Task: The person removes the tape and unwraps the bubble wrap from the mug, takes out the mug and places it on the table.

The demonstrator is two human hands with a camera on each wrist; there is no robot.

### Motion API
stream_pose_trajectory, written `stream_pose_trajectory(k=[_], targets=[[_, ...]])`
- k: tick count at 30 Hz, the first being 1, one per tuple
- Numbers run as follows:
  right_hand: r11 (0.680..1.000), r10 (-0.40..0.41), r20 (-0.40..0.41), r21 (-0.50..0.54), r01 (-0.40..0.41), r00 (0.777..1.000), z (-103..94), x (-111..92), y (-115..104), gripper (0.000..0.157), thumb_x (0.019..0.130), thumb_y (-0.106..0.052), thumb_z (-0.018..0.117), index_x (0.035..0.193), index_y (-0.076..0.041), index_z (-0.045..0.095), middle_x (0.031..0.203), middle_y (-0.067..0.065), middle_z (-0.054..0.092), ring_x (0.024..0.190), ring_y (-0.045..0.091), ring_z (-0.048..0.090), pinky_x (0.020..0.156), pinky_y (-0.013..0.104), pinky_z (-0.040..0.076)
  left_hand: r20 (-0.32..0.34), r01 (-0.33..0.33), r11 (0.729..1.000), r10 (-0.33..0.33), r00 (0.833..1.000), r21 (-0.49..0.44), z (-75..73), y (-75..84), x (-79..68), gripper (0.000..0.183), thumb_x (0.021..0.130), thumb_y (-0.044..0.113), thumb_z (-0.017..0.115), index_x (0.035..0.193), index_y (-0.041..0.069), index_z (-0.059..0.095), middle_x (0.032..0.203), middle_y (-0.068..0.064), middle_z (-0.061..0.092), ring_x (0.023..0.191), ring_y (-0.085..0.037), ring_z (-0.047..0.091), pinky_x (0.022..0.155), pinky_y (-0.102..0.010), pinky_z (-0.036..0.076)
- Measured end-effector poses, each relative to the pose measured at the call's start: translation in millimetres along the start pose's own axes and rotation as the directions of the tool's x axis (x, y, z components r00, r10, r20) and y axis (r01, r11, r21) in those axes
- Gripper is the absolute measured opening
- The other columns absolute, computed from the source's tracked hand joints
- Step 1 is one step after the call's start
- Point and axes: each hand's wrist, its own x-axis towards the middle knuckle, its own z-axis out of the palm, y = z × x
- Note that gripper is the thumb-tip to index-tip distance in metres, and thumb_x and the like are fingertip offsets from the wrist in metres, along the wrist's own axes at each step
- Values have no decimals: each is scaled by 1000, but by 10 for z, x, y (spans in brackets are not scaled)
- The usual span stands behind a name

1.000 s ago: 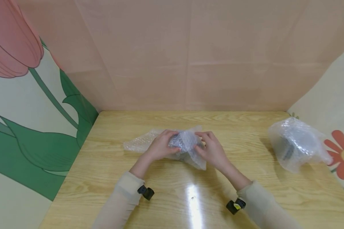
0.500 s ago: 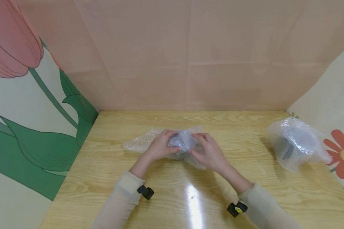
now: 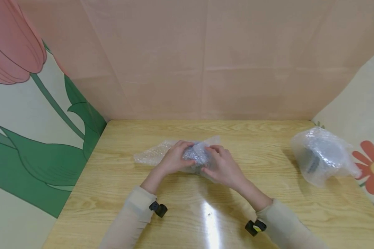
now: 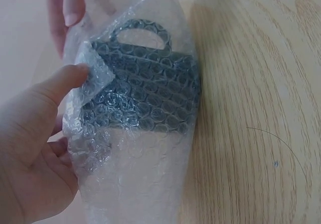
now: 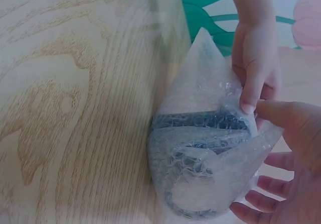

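A dark mug lies on its side inside bubble wrap, its handle showing through toward the right-hand end. My left hand grips the wrapped mug from the left, thumb on the near side and fingers over the far side. At the handle end, my right hand holds the folded-over wrap, its thumb on the sheet near the left thumb. The other right fingers spread along the wrap's far side. A loose tail of wrap stretches left from the bundle.
Another bubble-wrapped bundle, with something dark inside, stands at the table's right edge. The wooden table meets a pink backdrop, with flower-printed sheets on both sides.
My right hand has moved left and closer to the left hand, folding the right-hand flap of wrap over the handle end. The left hand has stayed in place.
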Motion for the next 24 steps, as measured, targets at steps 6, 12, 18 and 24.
stream_pose_trajectory(k=[6, 12, 18, 24], targets=[[1000, -3, 15, -21, 3, 1000, -18, 3, -16, 64, 72, -26, 77, 126, -3, 52, 124, 21, 50, 105, 38, 52, 83, 48, 50, -10, -18, 1000, 18, 1000, 17, 16, -23, 7, 67, 76, 32, 74, 133, 9, 46, 129, -8, 50, 114, -23, 51, 98, -38, 43], [999, -34, -33, -5, 34, 999, -53, 17, -25, 52, 72, -17, 77, 117, 0, 58, 116, 20, 56, 99, 35, 56, 83, 46, 50, -15, -18, 1000, 19, 1000, 23, 13, -20, 9, 67, 76, 32, 74, 133, 9, 46, 130, -8, 50, 115, -24, 51, 98, -39, 43], [999, -43, -66, 17, 44, 997, -84, 40, -24, 35, 74, -11, 74, 107, -2, 64, 98, 12, 61, 79, 22, 59, 66, 33, 51, -11, -6, 1000, 7, 1000, 15, 5, -5, 5, 67, 77, 33, 74, 133, 10, 46, 131, -8, 49, 117, -24, 50, 99, -40, 42], [998, -28, -78, 46, 31, 997, -90, 48, 1, 28, 75, -6, 73, 101, -3, 66, 95, 9, 62, 72, 17, 59, 58, 25, 52, -16, -8, 1000, 8, 1000, 7, 25, -10, 2, 66, 76, 31, 74, 133, 9, 46, 130, -8, 50, 114, -24, 51, 98, -38, 43]])
